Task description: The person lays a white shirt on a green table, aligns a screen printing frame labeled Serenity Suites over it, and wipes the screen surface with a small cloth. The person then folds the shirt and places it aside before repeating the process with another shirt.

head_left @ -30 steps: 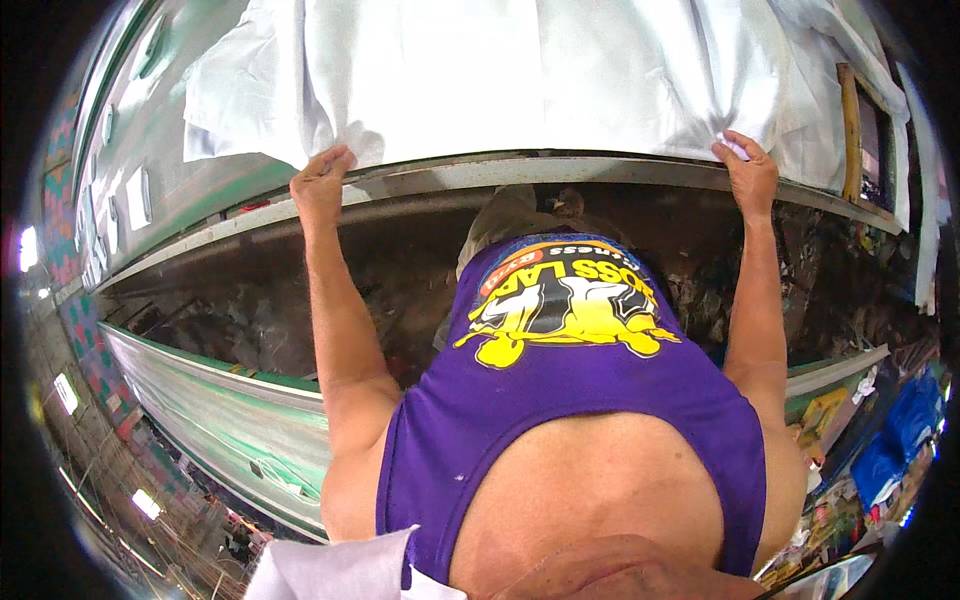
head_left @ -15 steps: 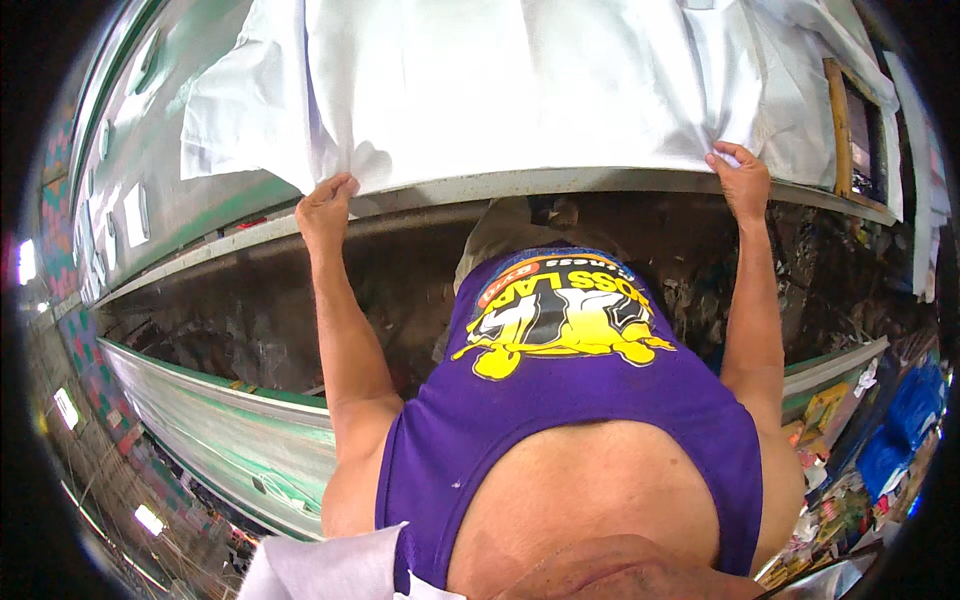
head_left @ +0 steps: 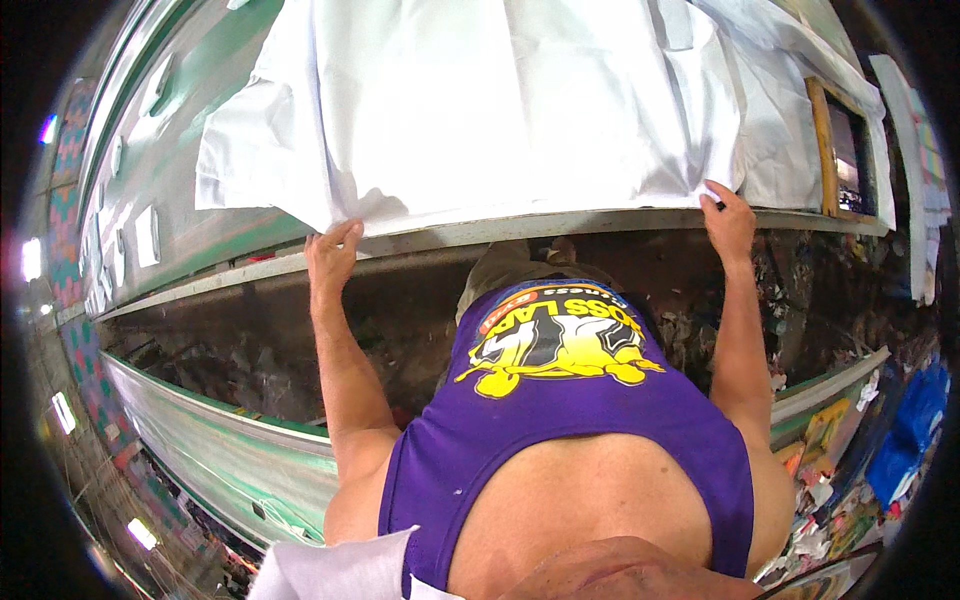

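A large white cloth [head_left: 470, 120] lies spread over the long table, its near edge running along the table's metal rim. My left hand [head_left: 333, 255] pinches the cloth's edge at the left, where folds gather above the fingers. At the right, my right hand [head_left: 728, 222] pinches the same edge between thumb and forefinger, and creases fan out from there. Between my hands the edge is drawn fairly straight. A wooden frame [head_left: 828, 150] with a dark inner opening rests on the cloth just right of my right hand.
The table's pale green surface [head_left: 225, 155] shows left of the cloth, with small white pieces along it. Behind me stands another long green-edged table [head_left: 230, 425]. Cloth scraps [head_left: 815, 510] and a blue plastic sheet [head_left: 908, 435] lie at the lower right. Litter covers the aisle floor.
The cloth's near edge, the table and both hands appear lower in the view. My right hand has shifted slightly left in the picture. Both hands keep their pinch on the edge.
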`<state>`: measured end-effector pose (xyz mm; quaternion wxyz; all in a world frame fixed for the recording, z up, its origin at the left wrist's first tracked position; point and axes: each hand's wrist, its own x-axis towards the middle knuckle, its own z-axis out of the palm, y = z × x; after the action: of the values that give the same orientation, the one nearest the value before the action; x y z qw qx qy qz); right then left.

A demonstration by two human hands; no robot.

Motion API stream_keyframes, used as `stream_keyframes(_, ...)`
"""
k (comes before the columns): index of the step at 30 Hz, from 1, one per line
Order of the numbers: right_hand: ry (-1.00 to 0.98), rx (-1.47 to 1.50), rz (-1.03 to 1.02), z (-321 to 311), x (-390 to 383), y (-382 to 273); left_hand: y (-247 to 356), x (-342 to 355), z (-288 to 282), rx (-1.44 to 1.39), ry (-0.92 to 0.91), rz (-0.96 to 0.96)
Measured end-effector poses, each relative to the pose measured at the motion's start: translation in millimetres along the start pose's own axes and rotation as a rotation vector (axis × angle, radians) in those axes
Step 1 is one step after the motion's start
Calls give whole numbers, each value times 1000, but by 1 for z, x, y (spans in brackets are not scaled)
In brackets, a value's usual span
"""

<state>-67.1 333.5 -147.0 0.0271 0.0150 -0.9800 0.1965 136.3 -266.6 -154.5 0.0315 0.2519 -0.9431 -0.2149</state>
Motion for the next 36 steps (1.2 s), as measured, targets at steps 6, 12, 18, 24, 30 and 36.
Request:
stream_keyframes(6,483,-192,-334,-41,28,-28,43,20,-64,269,169,-85)
stream_keyframes(12,165,138,-903,119,74,-234,193,102,91,167,145,707)
stream_keyframes(18,86,-329,-408,126,111,-90,67,125,73,446,-53,200)
stream_keyframes(24,-151,98,-801,159,73,-261,166,131,104,467,-128,509)
stream_keyframes(30,-66,-319,-562,163,163,-203,129,130,95,285,-71,366)
stream_keyframes(36,165,71,-757,155,169,-182,170,123,105,295,-138,510)
